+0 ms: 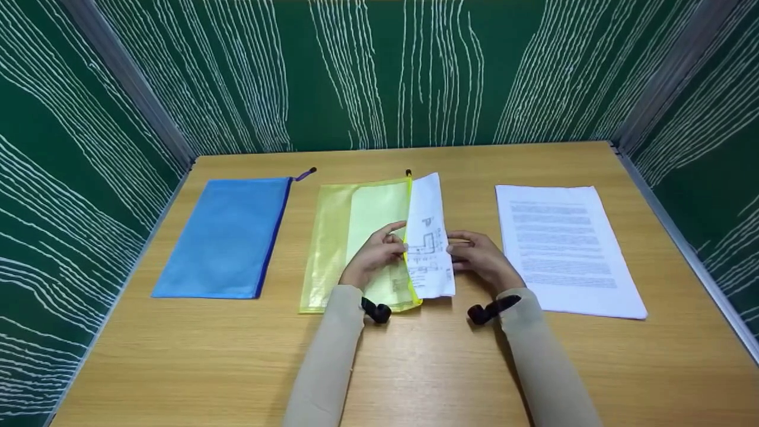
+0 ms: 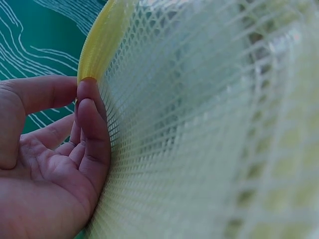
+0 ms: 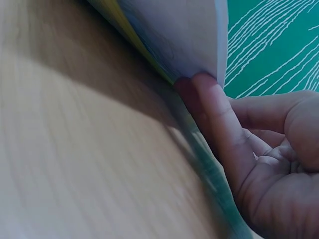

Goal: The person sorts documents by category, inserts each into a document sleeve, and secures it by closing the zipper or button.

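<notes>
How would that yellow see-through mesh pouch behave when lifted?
The yellow see-through mesh pouch would probably sag, since its edge bows where the left hand pinches it. It looks thin, so likely light for its size. The white paper with drawings might slide out, as it juts from one side.

legible text: none; held sheet (image 1: 428, 249): marks unclear; page at right (image 1: 551, 249): print too small
</notes>
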Available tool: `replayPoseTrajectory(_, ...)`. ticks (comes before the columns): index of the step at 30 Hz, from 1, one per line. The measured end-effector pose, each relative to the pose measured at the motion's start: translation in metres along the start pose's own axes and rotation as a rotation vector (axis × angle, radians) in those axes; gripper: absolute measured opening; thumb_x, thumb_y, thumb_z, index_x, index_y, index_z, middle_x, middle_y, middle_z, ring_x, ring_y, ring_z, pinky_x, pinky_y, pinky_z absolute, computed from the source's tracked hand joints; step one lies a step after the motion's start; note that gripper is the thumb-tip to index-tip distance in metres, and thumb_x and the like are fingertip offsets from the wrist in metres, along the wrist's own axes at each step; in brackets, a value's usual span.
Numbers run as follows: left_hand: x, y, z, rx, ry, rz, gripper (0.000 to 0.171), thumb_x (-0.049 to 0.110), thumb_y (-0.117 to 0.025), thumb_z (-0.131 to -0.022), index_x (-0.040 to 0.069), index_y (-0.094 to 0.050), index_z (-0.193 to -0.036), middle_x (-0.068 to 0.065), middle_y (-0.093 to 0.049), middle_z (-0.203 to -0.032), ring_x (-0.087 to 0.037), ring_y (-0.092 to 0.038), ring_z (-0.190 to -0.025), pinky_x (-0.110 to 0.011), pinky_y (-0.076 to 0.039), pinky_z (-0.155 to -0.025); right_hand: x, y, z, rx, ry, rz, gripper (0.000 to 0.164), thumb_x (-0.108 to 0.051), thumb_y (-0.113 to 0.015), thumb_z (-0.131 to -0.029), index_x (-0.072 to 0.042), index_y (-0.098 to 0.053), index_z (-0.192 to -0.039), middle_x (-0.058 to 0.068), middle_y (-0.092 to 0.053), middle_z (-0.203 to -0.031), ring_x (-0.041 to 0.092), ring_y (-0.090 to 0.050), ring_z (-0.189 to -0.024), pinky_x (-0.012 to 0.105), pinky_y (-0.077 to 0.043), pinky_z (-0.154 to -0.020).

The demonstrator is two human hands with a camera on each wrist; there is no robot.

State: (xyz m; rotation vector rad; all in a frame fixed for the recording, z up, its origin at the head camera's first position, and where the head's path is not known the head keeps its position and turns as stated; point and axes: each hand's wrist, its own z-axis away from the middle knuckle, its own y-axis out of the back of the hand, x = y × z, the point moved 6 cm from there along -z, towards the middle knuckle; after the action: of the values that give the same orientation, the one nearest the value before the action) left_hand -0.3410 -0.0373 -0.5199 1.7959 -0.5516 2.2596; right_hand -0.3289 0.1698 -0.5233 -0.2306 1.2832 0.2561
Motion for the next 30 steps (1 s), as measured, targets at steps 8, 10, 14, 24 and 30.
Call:
replayPoseTrajectory(8, 0.000, -0.004, 0.000, -0.019, 0.003, 0.019, 0.062, 0.000, -0.058, -0.091, 0.014, -0.036, -0.148, 0.001, -0.051, -0.083, -0.014, -0.053, -0.069, -0.026, -0.045, -0.062, 0.000, -0.007, -0.001, 0.006, -0.001, 0.016, 0.049, -0.005, -0.055, -0.095, 0.002, -0.042, -0.141, 0.017, -0.066, -0.120, 0.016, -0.070, -0.091, 0.030, -0.058, -0.075)
replayPoseTrajectory(10, 0.000, -0.005, 0.000, -0.019, 0.011, 0.030, 0.063, 0.000, -0.058, -0.091, 0.014, -0.036, -0.148, 0.001, -0.050, -0.083, -0.014, -0.052, -0.068, -0.026, -0.044, -0.061, 0.000, -0.008, -0.002, 0.011, 0.002, 0.020, 0.049, -0.005, -0.056, -0.094, 0.002, -0.043, -0.141, 0.017, -0.066, -0.119, 0.015, -0.069, -0.091, 0.029, -0.058, -0.074)
replayPoseTrajectory(14, -0.001, -0.006, -0.001, -0.010, 0.015, 0.042, 0.063, -0.002, -0.059, -0.090, 0.014, -0.037, -0.148, 0.001, -0.050, -0.082, -0.013, -0.052, -0.066, -0.025, -0.044, -0.059, 0.002, -0.010, -0.003, 0.017, -0.002, 0.017, 0.049, -0.006, -0.057, -0.094, 0.002, -0.043, -0.141, 0.012, -0.066, -0.113, 0.015, -0.069, -0.089, 0.028, -0.057, -0.074)
replayPoseTrajectory(24, -0.001, -0.008, -0.001, 0.000, 0.008, 0.050, 0.062, -0.003, -0.057, -0.090, 0.014, -0.038, -0.147, 0.000, -0.051, -0.083, -0.013, -0.052, -0.064, -0.024, -0.045, -0.058, 0.003, -0.013, -0.007, 0.015, -0.005, 0.034, 0.050, -0.006, -0.058, -0.093, 0.002, -0.045, -0.140, 0.013, -0.066, -0.108, 0.016, -0.068, -0.088, 0.028, -0.058, -0.074)
replayPoseTrajectory(30, -0.002, -0.010, -0.001, 0.013, 0.016, 0.065, 0.062, -0.004, -0.058, -0.089, 0.014, -0.040, -0.146, 0.000, -0.051, -0.084, -0.012, -0.051, -0.066, -0.023, -0.045, -0.060, 0.000, -0.018, -0.007, 0.018, -0.014, 0.056, 0.048, -0.005, -0.059, -0.092, 0.000, -0.048, -0.139, 0.017, -0.065, -0.111, 0.017, -0.068, -0.087, 0.028, -0.058, -0.073)
